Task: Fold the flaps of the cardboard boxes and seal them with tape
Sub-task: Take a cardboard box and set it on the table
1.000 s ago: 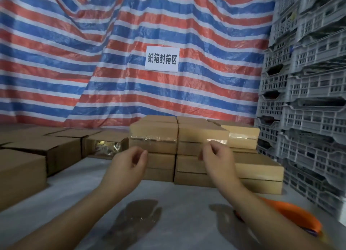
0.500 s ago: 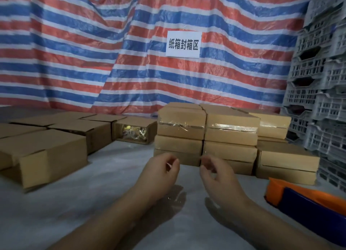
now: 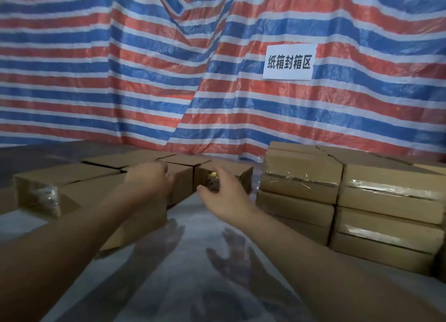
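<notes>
A white paper sign (image 3: 289,62) hangs on the striped tarp (image 3: 120,68) at the back, up and to the right. It has five big black Chinese letters in one row: 纸箱封箱区. That means "carton sealing area." The boxes (image 3: 301,177) below have no words that can be read; their sides are plain brown, and some have shiny clear tape with no print on it.
</notes>
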{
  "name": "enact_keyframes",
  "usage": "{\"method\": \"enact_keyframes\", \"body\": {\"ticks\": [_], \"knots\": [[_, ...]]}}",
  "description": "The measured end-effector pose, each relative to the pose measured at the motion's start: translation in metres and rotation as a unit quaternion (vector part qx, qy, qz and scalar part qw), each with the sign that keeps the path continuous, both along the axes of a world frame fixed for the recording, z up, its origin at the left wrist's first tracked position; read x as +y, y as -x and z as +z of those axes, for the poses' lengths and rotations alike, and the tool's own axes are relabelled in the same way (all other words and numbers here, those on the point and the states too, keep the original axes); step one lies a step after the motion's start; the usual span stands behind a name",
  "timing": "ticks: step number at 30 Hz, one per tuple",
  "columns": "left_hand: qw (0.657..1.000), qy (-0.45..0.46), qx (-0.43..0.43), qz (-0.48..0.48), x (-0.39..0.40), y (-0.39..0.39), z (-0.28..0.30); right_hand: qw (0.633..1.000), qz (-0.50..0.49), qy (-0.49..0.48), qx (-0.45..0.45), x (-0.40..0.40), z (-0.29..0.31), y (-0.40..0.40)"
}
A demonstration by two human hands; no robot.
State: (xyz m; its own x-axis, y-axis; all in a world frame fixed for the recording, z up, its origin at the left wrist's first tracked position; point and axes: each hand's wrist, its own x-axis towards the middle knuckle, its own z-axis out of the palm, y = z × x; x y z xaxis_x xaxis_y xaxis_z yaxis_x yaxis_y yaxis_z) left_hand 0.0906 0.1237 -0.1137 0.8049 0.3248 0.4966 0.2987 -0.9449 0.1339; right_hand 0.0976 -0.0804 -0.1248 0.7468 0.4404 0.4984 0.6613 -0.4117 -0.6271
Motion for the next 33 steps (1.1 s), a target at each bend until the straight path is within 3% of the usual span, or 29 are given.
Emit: {"method": "enact_keyframes", "body": {"ticks": [5,9,14,19,24,28,30,33], "knots": [[0.981,0.076,0.149,0.101,0.062,-0.005,-0.012,0.992,0.032,0.118,0.026,0.061,-0.027,-0.005],[0.957,0.213,0.187,0.058,0.065,-0.008,-0.007,0.981,0.059,0.176,0.049,0.092,-0.046,-0.003],[0.956,0.222,0.175,0.078,0.052,-0.003,-0.003,0.982,0.064,0.172,0.038,0.106,-0.065,0.004],[0.960,0.141,0.227,0.087,0.042,-0.003,-0.004,0.960,0.015,0.234,-0.156,0.093,-0.069,0.004],[0.948,0.182,0.259,-0.036,0.015,0.014,0.011,0.976,0.041,0.189,-0.095,0.074,-0.066,0.020],[0.981,0.116,0.155,-0.017,0.033,0.036,0.019,0.972,0.056,0.200,-0.107,0.062,-0.069,0.036],[0.981,0.167,0.102,0.011,0.055,0.041,0.014,0.972,0.050,0.212,-0.083,0.062,-0.071,0.044],[0.952,0.290,0.094,0.018,0.068,0.047,0.003,0.975,0.020,0.217,-0.054,0.068,-0.074,0.051]]}}
